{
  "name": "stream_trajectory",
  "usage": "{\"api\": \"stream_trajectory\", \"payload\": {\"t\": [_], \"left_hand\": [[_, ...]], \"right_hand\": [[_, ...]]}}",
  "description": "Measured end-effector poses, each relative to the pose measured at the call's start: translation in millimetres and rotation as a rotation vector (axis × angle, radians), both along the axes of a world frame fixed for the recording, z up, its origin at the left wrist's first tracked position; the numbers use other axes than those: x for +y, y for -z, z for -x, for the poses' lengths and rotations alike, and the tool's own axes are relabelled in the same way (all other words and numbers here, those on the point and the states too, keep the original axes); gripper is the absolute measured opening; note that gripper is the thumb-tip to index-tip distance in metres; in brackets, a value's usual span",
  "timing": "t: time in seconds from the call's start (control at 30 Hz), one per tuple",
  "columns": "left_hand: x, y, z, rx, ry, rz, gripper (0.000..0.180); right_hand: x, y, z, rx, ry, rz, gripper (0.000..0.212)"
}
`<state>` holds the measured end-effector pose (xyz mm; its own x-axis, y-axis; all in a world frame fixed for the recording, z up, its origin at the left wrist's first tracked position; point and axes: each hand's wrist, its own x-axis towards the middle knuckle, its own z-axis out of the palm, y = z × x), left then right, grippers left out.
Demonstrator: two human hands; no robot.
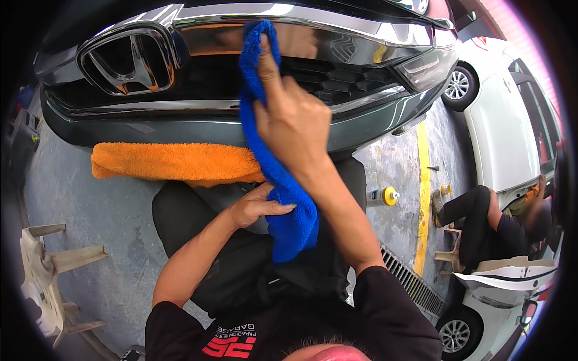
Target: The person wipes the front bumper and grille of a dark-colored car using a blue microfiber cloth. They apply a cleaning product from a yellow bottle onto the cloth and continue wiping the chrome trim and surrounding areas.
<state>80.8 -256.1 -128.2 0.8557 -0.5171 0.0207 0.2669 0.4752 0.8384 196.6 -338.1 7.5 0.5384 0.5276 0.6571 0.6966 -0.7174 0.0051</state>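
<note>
A long blue microfibre cloth (256, 123) hangs from the chrome grille trim (198, 39) of a dark car down toward my lap. My right hand (296, 123) grips its upper part, with the index finger stretched along it and pressing it against the shiny trim. Lower down, my left hand (256, 207) holds the cloth's hanging part near my knees, thumb on top; some of its fingers are hidden. An orange microfibre towel (174, 161) lies bunched along the bumper's lower edge, just beyond my left hand and above my legs.
Left of the trim is a chrome emblem (127, 62). A bottle with a yellow cap (389, 195) lies on the floor at right, near a drain grate (409, 280). Another person (506, 225) sits beside a white car (506, 132). A pale plastic stool (51, 271) is at far left.
</note>
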Motion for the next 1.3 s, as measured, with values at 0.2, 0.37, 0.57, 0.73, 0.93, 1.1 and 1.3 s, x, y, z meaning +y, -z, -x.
{"api": "stream_trajectory", "payload": {"t": [0.2,0.37,0.57,0.73,0.93,1.1,1.3], "left_hand": [[2,-23,-3,-0.025,0.151,0.039,0.049],[2,-10,1,-0.053,0.046,0.015,0.041],[6,-13,-1,-0.055,0.038,0.064,0.041],[-1,-17,-3,-0.108,0.142,0.094,0.037],[3,-9,-5,-0.052,0.050,-0.002,0.050],[7,-11,-2,-0.014,0.034,0.061,0.052],[8,-16,-4,-0.094,0.152,0.066,0.046]], "right_hand": [[-70,15,-31,-0.036,0.230,-0.421,0.082],[-11,25,-15,-0.129,0.014,-0.215,0.089],[-42,14,-24,-0.149,0.048,-0.073,0.088],[-85,14,-41,-0.285,0.067,-0.098,0.090],[0,4,-15,-0.195,0.000,0.056,0.097],[-29,1,-28,-0.269,-0.049,-0.038,0.090],[-71,-3,-30,-0.333,0.106,-0.043,0.083]]}}
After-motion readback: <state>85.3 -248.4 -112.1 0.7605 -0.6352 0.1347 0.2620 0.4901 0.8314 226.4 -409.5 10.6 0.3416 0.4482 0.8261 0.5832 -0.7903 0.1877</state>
